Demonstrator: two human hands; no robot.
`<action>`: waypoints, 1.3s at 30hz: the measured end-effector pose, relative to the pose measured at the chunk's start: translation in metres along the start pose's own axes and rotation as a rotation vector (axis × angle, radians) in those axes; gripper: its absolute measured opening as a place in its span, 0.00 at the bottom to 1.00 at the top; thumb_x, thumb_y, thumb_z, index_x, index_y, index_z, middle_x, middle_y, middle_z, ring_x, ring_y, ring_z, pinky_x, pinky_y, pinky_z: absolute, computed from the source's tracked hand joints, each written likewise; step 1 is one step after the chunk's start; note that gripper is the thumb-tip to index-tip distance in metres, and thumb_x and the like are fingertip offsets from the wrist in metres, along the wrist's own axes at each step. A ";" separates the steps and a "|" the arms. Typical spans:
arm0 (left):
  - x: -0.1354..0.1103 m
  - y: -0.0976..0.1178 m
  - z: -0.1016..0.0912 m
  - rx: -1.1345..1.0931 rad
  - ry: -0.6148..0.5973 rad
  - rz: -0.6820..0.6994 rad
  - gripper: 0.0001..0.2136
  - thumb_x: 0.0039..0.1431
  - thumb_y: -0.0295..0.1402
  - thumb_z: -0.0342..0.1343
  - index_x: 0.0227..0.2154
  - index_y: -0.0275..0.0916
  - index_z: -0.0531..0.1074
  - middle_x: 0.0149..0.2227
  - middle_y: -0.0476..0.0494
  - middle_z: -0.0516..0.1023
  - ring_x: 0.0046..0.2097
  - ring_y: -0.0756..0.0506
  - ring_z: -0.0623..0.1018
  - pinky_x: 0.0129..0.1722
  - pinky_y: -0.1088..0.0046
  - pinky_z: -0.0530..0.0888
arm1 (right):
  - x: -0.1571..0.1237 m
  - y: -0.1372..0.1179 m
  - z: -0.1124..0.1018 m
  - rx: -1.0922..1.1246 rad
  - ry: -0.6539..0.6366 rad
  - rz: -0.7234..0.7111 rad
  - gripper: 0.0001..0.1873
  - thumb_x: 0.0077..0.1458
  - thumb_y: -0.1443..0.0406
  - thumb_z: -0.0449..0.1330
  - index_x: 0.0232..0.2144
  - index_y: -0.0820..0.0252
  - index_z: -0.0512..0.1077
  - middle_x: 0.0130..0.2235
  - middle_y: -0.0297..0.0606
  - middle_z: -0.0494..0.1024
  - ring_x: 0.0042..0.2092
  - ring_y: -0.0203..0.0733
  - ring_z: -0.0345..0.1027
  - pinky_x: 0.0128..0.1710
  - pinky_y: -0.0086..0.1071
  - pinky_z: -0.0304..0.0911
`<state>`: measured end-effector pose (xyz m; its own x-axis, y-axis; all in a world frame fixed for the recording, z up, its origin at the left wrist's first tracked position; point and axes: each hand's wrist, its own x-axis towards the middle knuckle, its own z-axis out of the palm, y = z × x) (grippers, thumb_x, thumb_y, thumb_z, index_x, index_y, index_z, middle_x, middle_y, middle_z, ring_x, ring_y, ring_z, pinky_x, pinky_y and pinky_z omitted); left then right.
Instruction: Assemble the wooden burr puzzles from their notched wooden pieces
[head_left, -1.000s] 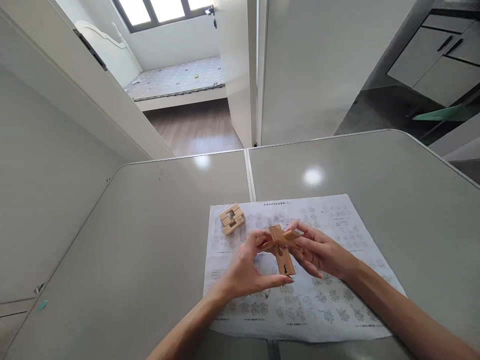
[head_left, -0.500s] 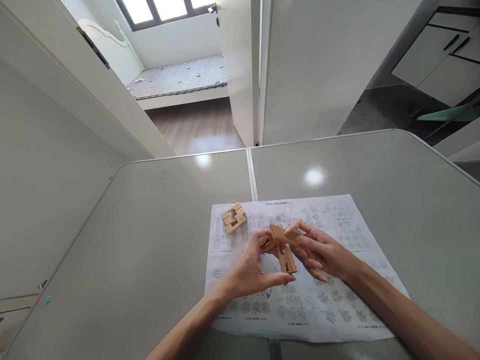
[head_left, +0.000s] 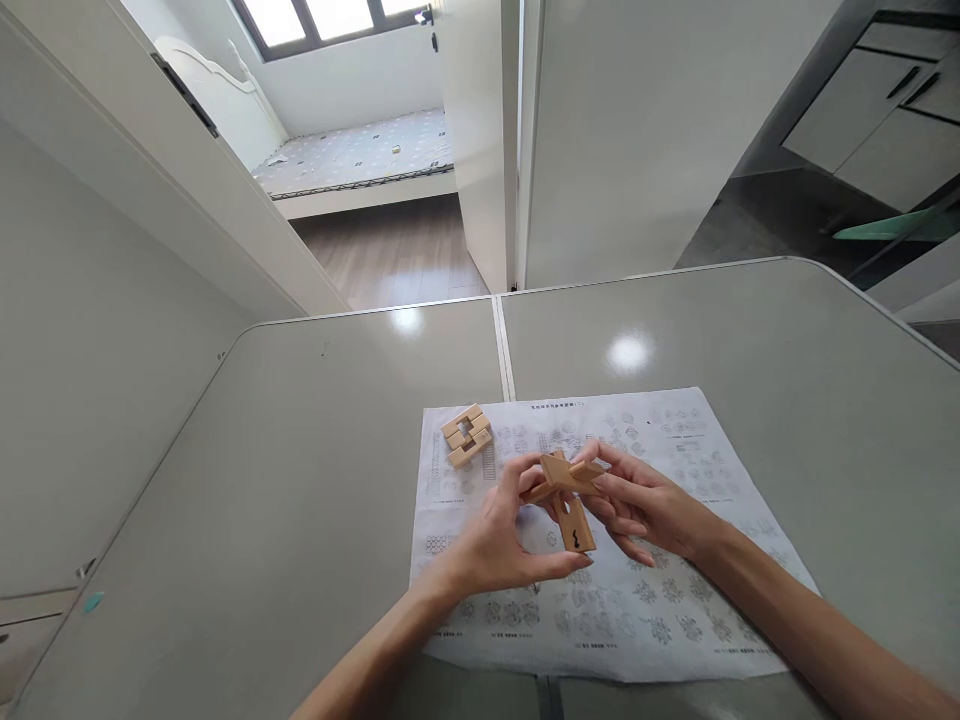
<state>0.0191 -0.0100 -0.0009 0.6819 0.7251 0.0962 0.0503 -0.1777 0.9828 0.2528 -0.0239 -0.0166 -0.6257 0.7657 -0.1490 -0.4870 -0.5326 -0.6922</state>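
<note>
Above a printed sheet, both hands hold an interlocking wooden puzzle made of flat crossed pieces. A dark mark shows on the piece that points down toward me. My left hand grips the puzzle from the left, its thumb stretched under the lower end of the marked piece. From the right, my right hand pinches the puzzle between thumb and index finger, the other fingers curled below. Part of the puzzle's far side is hidden by fingers. A second wooden block puzzle lies on the sheet's upper left corner.
The sheet with many small line diagrams lies on a grey-green table with a pale seam down its middle. Past the far edge are an open door, a bed and, at right, white cabinets.
The puzzle has tilted very slightly in my hands, and its marked lower piece sits a little lower. My left thumb has shifted slightly down. The other puzzle and the sheet stay put.
</note>
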 end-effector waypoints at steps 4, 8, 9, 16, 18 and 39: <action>0.004 0.005 -0.002 0.049 -0.007 0.029 0.37 0.54 0.36 0.73 0.64 0.42 0.61 0.56 0.35 0.78 0.57 0.36 0.80 0.54 0.61 0.78 | -0.001 0.000 -0.001 -0.011 -0.010 -0.008 0.10 0.71 0.57 0.60 0.48 0.54 0.66 0.25 0.22 0.68 0.17 0.23 0.48 0.16 0.19 0.68; 0.005 0.004 -0.003 0.105 0.020 0.029 0.35 0.54 0.38 0.73 0.63 0.41 0.65 0.53 0.37 0.80 0.53 0.37 0.81 0.52 0.64 0.79 | -0.001 0.001 -0.002 -0.030 0.044 -0.013 0.14 0.71 0.56 0.60 0.54 0.51 0.67 0.25 0.23 0.69 0.17 0.25 0.51 0.15 0.19 0.67; 0.004 0.004 -0.003 0.115 0.027 0.027 0.36 0.54 0.38 0.73 0.63 0.41 0.65 0.52 0.38 0.80 0.53 0.37 0.81 0.52 0.64 0.79 | -0.001 0.002 -0.003 -0.035 0.060 -0.018 0.14 0.71 0.56 0.61 0.55 0.51 0.67 0.24 0.24 0.69 0.17 0.25 0.52 0.15 0.19 0.67; 0.004 0.001 -0.002 0.072 0.025 -0.010 0.47 0.53 0.39 0.74 0.71 0.41 0.55 0.51 0.39 0.81 0.53 0.38 0.81 0.58 0.59 0.76 | -0.001 0.002 -0.002 0.000 0.076 -0.033 0.13 0.69 0.58 0.63 0.52 0.53 0.72 0.25 0.26 0.71 0.18 0.26 0.55 0.17 0.20 0.69; 0.004 0.001 -0.003 0.086 0.035 -0.031 0.48 0.51 0.40 0.74 0.71 0.40 0.54 0.50 0.40 0.81 0.51 0.38 0.82 0.57 0.60 0.76 | -0.001 0.002 -0.002 0.007 0.071 -0.039 0.12 0.69 0.58 0.64 0.51 0.54 0.73 0.25 0.26 0.72 0.19 0.26 0.56 0.18 0.20 0.70; 0.002 -0.008 -0.001 0.036 0.093 -0.081 0.50 0.49 0.39 0.76 0.71 0.42 0.55 0.50 0.39 0.80 0.49 0.40 0.81 0.52 0.63 0.79 | 0.000 0.008 0.001 0.024 0.050 -0.064 0.10 0.70 0.60 0.62 0.50 0.55 0.74 0.31 0.32 0.76 0.26 0.31 0.68 0.27 0.27 0.75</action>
<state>0.0194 -0.0070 -0.0080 0.6038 0.7965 0.0322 0.1302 -0.1383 0.9818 0.2484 -0.0282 -0.0216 -0.5616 0.8154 -0.1407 -0.5396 -0.4899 -0.6847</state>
